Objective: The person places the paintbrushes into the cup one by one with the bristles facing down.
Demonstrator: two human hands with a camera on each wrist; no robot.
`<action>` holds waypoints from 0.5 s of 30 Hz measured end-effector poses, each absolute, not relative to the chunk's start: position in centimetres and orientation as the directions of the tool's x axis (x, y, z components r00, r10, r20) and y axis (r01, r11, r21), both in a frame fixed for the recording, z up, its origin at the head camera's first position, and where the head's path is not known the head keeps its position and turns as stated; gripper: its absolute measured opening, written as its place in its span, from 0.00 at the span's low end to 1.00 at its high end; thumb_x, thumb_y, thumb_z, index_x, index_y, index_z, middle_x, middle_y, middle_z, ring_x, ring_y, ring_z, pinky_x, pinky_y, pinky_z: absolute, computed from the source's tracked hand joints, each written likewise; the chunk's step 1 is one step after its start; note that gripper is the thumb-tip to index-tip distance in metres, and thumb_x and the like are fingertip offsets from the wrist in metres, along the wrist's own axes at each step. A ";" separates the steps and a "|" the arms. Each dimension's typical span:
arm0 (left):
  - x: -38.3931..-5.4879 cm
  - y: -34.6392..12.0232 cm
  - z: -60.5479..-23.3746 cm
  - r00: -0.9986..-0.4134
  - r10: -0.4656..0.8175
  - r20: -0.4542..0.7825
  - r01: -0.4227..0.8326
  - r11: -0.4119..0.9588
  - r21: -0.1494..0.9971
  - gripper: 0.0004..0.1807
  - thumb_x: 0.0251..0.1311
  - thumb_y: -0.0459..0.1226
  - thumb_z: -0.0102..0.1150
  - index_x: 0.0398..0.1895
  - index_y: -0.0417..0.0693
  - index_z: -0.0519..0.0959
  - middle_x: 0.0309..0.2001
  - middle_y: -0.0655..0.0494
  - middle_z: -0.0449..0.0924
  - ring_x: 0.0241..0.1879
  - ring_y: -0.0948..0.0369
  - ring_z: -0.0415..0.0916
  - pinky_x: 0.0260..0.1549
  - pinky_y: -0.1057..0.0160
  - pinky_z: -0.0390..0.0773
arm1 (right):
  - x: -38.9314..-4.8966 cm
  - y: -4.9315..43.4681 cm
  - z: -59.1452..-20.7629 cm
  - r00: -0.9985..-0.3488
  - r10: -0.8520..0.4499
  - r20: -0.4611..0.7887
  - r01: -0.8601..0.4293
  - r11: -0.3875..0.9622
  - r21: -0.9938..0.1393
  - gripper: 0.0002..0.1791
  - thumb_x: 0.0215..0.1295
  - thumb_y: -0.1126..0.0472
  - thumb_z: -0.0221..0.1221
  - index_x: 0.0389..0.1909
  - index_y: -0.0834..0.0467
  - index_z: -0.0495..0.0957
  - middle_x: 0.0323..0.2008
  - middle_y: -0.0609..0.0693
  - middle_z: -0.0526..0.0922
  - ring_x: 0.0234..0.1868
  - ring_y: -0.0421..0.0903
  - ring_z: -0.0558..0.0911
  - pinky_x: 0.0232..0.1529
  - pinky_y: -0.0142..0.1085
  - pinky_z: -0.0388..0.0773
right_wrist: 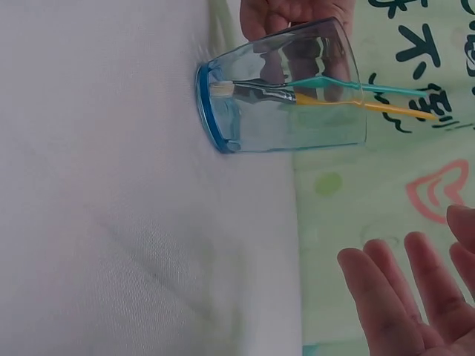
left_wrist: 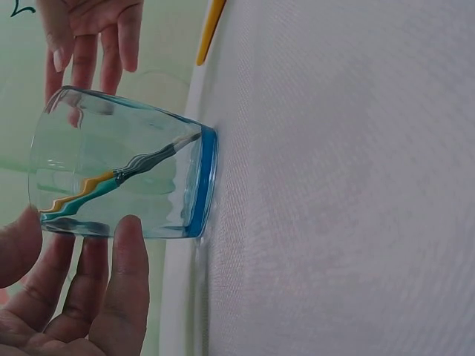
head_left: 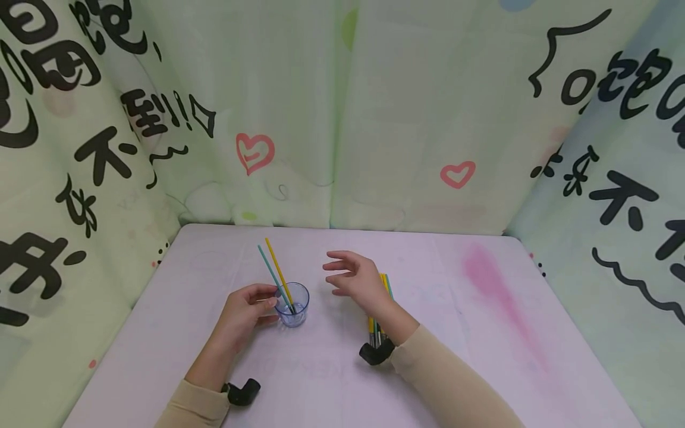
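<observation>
A clear, blue-tinted glass [head_left: 299, 304] stands upright on the table, with a yellow paintbrush [head_left: 276, 260] and a teal paintbrush [head_left: 267, 264] leaning in it, bristles down. My left hand [head_left: 245, 310] holds the glass from its left side, fingers and thumb curved against the wall near the rim. To the right of the glass, my right hand [head_left: 357, 279] hovers with fingers spread and nothing in them. The right wrist view shows those fingers [right_wrist: 434, 297] apart from the glass. Under the right wrist lie several more paintbrushes [head_left: 371, 327], partly hidden by the hand and sleeve.
The table [head_left: 455, 368] has a pale cover with a pink stain [head_left: 492, 285] at right. Printed curtains [head_left: 396, 119] hang along its back and both sides. A black wrist camera [head_left: 245, 392] sits on the left wrist, another black camera [head_left: 376, 354] on the right.
</observation>
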State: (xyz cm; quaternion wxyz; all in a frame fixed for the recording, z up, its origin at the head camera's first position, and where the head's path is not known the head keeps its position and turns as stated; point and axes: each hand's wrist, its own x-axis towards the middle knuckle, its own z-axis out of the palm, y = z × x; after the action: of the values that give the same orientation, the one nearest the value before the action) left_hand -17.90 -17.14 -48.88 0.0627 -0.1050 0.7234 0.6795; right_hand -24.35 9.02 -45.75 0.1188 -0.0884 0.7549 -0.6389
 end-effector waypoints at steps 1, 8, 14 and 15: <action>-17.9 -17.1 -48.9 -0.970 -0.066 -0.232 -0.236 0.054 0.970 0.19 0.73 0.28 0.63 0.64 0.34 0.80 0.61 0.36 0.82 0.49 0.56 0.84 0.50 0.51 0.92 | -24.3 9.3 -45.7 -0.958 -0.281 -0.066 0.019 0.167 -0.986 0.29 0.71 0.69 0.67 0.71 0.51 0.79 0.62 0.61 0.86 0.59 0.62 0.89 0.50 0.47 0.93; -18.2 -17.1 -49.0 -0.967 -0.073 -0.243 -0.247 0.057 0.967 0.18 0.73 0.27 0.62 0.63 0.35 0.81 0.60 0.36 0.82 0.49 0.56 0.84 0.50 0.53 0.93 | -24.1 11.4 -45.4 -0.969 -0.234 -0.081 0.042 0.167 -0.985 0.29 0.71 0.68 0.67 0.71 0.50 0.78 0.64 0.63 0.84 0.61 0.63 0.87 0.52 0.48 0.92; -18.2 -17.1 -49.0 -0.966 -0.080 -0.248 -0.252 0.054 0.966 0.18 0.73 0.26 0.62 0.63 0.35 0.81 0.60 0.36 0.82 0.49 0.55 0.84 0.50 0.53 0.93 | -24.1 13.2 -45.5 -0.975 -0.198 -0.100 0.065 0.177 -0.982 0.29 0.71 0.67 0.67 0.72 0.50 0.78 0.65 0.63 0.84 0.60 0.60 0.87 0.53 0.49 0.92; -18.2 -17.1 -49.0 -0.965 -0.081 -0.248 -0.253 0.055 0.966 0.18 0.73 0.27 0.62 0.63 0.35 0.81 0.60 0.36 0.82 0.49 0.55 0.84 0.50 0.53 0.93 | -24.1 13.5 -45.5 -0.976 -0.194 -0.099 0.064 0.178 -0.982 0.29 0.71 0.67 0.67 0.72 0.50 0.78 0.64 0.63 0.84 0.60 0.60 0.87 0.52 0.49 0.92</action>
State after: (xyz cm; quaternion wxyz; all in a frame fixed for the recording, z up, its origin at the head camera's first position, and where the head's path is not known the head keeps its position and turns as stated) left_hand -18.20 -17.07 -49.03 0.0633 -0.1154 0.7236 0.6776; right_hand -24.07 13.46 -45.48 0.1008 -0.0425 0.7608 -0.6397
